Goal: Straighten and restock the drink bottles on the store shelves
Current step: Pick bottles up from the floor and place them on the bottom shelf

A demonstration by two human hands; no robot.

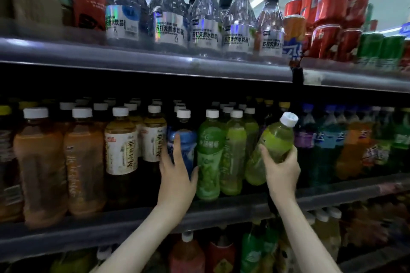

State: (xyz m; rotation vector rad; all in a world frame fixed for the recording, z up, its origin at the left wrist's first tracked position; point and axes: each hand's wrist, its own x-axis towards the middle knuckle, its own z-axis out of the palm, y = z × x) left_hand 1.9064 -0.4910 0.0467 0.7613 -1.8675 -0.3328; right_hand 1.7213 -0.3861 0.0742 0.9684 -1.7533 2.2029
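The middle shelf [133,224] looks mid-restock. The right hand [281,168] grips a tilted green bottle [273,146] at the right end of the green tea row [210,157]; next it likely needs standing upright and sliding in. The left hand [175,173] clasps a blue-labelled bottle [186,139]. The clear bottles [206,20] above read 苏打天然水饮品.
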